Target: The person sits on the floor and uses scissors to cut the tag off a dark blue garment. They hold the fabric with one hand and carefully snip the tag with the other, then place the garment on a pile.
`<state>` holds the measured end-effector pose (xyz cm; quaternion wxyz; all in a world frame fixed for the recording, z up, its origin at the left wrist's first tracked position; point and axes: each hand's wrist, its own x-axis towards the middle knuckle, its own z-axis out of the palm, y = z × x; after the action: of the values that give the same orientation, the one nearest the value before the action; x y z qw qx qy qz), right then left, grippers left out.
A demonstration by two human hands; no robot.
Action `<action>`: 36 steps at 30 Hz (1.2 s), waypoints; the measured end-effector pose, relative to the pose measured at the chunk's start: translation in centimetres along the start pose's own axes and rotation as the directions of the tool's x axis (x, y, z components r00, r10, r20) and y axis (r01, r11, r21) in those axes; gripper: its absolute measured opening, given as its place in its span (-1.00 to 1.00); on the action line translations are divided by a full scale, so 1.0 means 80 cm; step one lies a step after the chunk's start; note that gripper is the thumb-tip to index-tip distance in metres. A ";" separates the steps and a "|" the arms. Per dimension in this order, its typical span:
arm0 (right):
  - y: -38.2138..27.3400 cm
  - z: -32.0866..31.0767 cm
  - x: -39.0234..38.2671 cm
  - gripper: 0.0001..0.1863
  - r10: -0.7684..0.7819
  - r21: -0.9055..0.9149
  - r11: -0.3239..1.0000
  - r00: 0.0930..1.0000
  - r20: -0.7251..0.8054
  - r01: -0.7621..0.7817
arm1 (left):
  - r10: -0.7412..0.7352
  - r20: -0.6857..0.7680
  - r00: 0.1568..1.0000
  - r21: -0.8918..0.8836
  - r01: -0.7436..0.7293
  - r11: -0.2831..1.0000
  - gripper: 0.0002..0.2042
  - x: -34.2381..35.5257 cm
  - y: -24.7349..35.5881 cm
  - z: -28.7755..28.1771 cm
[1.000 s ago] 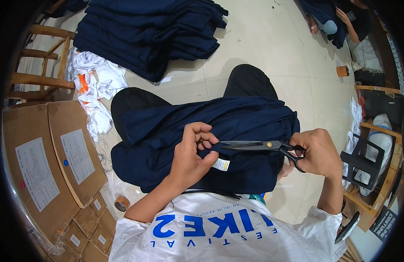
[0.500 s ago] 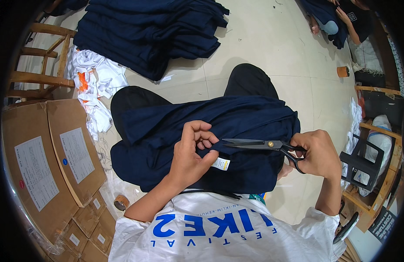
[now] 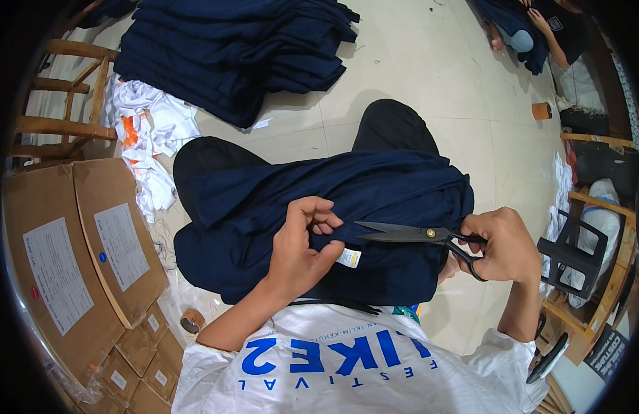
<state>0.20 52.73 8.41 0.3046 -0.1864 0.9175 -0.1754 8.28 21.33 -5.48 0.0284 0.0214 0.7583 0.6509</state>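
A navy blue garment (image 3: 264,200) lies bunched across my lap, over dark trouser legs. My left hand (image 3: 302,245) rests on it with fingers curled, and a bit of the navy cloth shows between fingers and thumb. Beside that thumb, a small white label with a yellow strip (image 3: 349,257) sticks up from the cloth. In my right hand (image 3: 502,241) are large black scissors (image 3: 402,233), gripped by the handle loops. Their blades point left toward my left hand's fingertips, slightly apart, and I see no cloth between them.
Stacked navy garments (image 3: 230,48) lie on the tiled floor ahead. White cloth scraps (image 3: 154,110) and a wooden frame (image 3: 64,124) are at left, above cardboard boxes (image 3: 43,234). A black plastic stool (image 3: 575,252) stands at right. Another person (image 3: 557,31) handles dark cloth at far right.
The scissors' blades have opened a little wider, and the right hand with the lower handle loop has dropped slightly. My left hand stays nearly in place.
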 end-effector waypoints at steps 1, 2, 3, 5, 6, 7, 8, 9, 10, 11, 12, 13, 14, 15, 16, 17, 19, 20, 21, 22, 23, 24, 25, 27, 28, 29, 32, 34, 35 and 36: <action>0.002 0.002 0.000 -0.74 -0.020 0.006 1.000 1.000 -0.017 0.020 | -0.001 -0.001 1.000 -0.001 0.001 1.000 -0.44 0.001 0.000 0.000; 0.005 0.005 0.001 -0.74 -0.040 0.011 0.999 0.999 -0.034 0.041 | -0.002 0.003 1.000 -0.008 0.002 1.000 -0.44 0.001 0.000 0.000; 0.007 0.007 0.002 -0.73 -0.061 0.016 0.998 0.997 -0.051 0.061 | -0.004 0.007 1.000 -0.015 0.004 1.000 -0.44 0.001 -0.001 -0.001; 0.005 0.009 0.001 -0.74 -0.059 0.008 0.998 0.996 -0.071 0.059 | -0.020 0.009 1.000 -0.039 0.020 0.999 -0.44 0.002 -0.001 -0.001; 0.004 0.009 0.001 -0.74 -0.058 0.004 0.998 0.995 -0.080 0.058 | -0.037 0.009 0.999 -0.055 0.037 0.998 -0.43 0.003 -0.001 -0.001; 0.004 0.010 0.001 -0.75 -0.056 0.001 0.998 0.995 -0.082 0.056 | -0.054 0.009 0.998 -0.073 0.055 0.996 -0.43 0.004 -0.001 -0.001; 0.005 0.010 0.000 -0.75 -0.054 -0.001 0.999 0.995 -0.084 0.055 | -0.062 0.009 0.998 -0.079 0.063 0.995 -0.43 0.004 -0.001 -0.001; 0.005 0.011 0.000 -0.75 -0.053 -0.003 0.999 0.995 -0.085 0.052 | -0.071 0.009 0.997 -0.085 0.071 0.994 -0.43 0.004 -0.001 -0.002; 0.005 0.012 0.000 -0.76 -0.057 -0.002 0.998 0.994 -0.098 0.057 | -0.079 0.010 0.997 -0.090 0.079 0.993 -0.43 0.004 -0.001 -0.002; 0.005 0.014 0.001 -0.76 -0.061 0.000 0.998 0.992 -0.111 0.061 | -0.078 0.013 0.997 -0.087 0.079 0.993 -0.43 0.005 0.000 -0.002; 0.005 0.015 0.001 -0.76 -0.065 0.001 0.998 0.990 -0.125 0.066 | -0.077 0.015 0.997 -0.084 0.078 0.993 -0.43 0.005 0.001 -0.002; 0.003 0.015 0.001 -0.76 -0.047 0.000 0.999 0.992 -0.117 0.047 | -0.077 0.017 0.997 -0.081 0.078 0.994 -0.43 0.006 0.002 -0.003; 0.000 0.014 0.001 -0.77 -0.029 -0.003 1.000 0.994 -0.110 0.028 | -0.096 0.022 0.995 -0.091 0.098 0.991 -0.43 0.007 0.003 -0.003; -0.002 0.013 0.002 -0.77 -0.010 -0.005 1.000 0.995 -0.103 0.010 | -0.116 0.028 0.993 -0.102 0.118 0.988 -0.43 0.008 0.003 -0.004; -0.001 0.013 0.002 -0.77 -0.009 -0.004 1.000 0.995 -0.098 0.009 | -0.135 0.035 0.990 -0.113 0.139 0.984 -0.44 0.009 0.004 -0.004; -0.001 0.013 0.002 -0.78 -0.008 -0.003 1.000 0.996 -0.093 0.008 | -0.147 0.036 0.988 -0.126 0.151 0.981 -0.44 0.010 0.003 -0.005; 0.000 0.015 0.003 -0.78 -0.004 0.001 1.000 0.996 -0.090 0.004 | -0.171 0.040 0.984 -0.152 0.175 0.973 -0.44 0.012 0.002 -0.004; 0.001 0.016 0.003 -0.78 -0.001 0.005 1.000 0.996 -0.093 0.002 | -0.173 0.041 0.984 -0.154 0.177 0.972 -0.44 0.012 0.003 -0.004; 0.001 0.017 0.003 -0.78 0.002 0.009 1.000 0.995 -0.096 -0.001 | -0.175 0.042 0.984 -0.156 0.179 0.971 -0.44 0.012 0.004 -0.004; 0.001 0.018 0.003 -0.78 0.009 0.012 1.000 0.995 -0.095 -0.008 | -0.176 0.043 0.983 -0.157 0.181 0.971 -0.45 0.012 0.005 -0.005; 0.001 0.018 0.003 -0.78 0.017 0.014 1.000 0.995 -0.095 -0.016 | -0.179 0.044 0.983 -0.163 0.184 0.969 -0.45 0.012 0.004 -0.004; 0.000 0.018 0.003 -0.78 0.025 0.017 1.000 0.995 -0.094 -0.023 | -0.182 0.044 0.982 -0.169 0.187 0.968 -0.45 0.012 0.003 -0.004; -0.001 0.019 0.003 -0.78 0.028 0.021 0.999 0.995 -0.096 -0.026 | -0.185 0.044 0.982 -0.174 0.190 0.966 -0.46 0.011 0.002 -0.004; -0.003 0.018 0.002 -0.78 0.034 0.029 0.999 0.995 -0.098 -0.031 | -0.180 0.030 0.983 -0.177 0.182 0.967 -0.46 0.010 -0.001 -0.004; -0.005 0.017 0.002 -0.78 0.031 0.018 0.999 0.995 -0.098 -0.029 | -0.177 0.024 0.984 -0.179 0.179 0.967 -0.46 0.010 -0.002 -0.004; -0.006 0.015 0.002 -0.78 0.029 0.007 1.000 0.995 -0.099 -0.028 | -0.175 0.024 0.984 -0.176 0.177 0.968 -0.46 0.010 -0.001 -0.004; -0.002 0.020 0.000 -0.77 -0.019 0.002 1.000 0.990 -0.143 0.020 | -0.172 0.027 0.985 -0.173 0.174 0.969 -0.46 0.010 0.000 -0.004; 0.000 0.021 0.000 -0.78 -0.022 -0.002 1.000 0.989 -0.146 0.022 | -0.174 0.029 0.984 -0.179 0.176 0.968 -0.46 0.010 -0.001 -0.004; -0.002 0.018 0.000 -0.79 -0.002 -0.007 1.000 0.992 -0.127 0.001 | -0.171 0.026 0.985 -0.181 0.173 0.968 -0.46 0.010 -0.002 -0.004; -0.002 0.017 0.001 -0.80 0.018 -0.014 1.000 0.994 -0.108 -0.020 | -0.168 0.023 0.985 -0.182 0.170 0.968 -0.46 0.010 -0.003 -0.004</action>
<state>1.08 52.28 7.43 0.2551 -0.1701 0.9355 -0.1755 7.49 21.02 -5.68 0.0885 -0.0436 0.6939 0.7132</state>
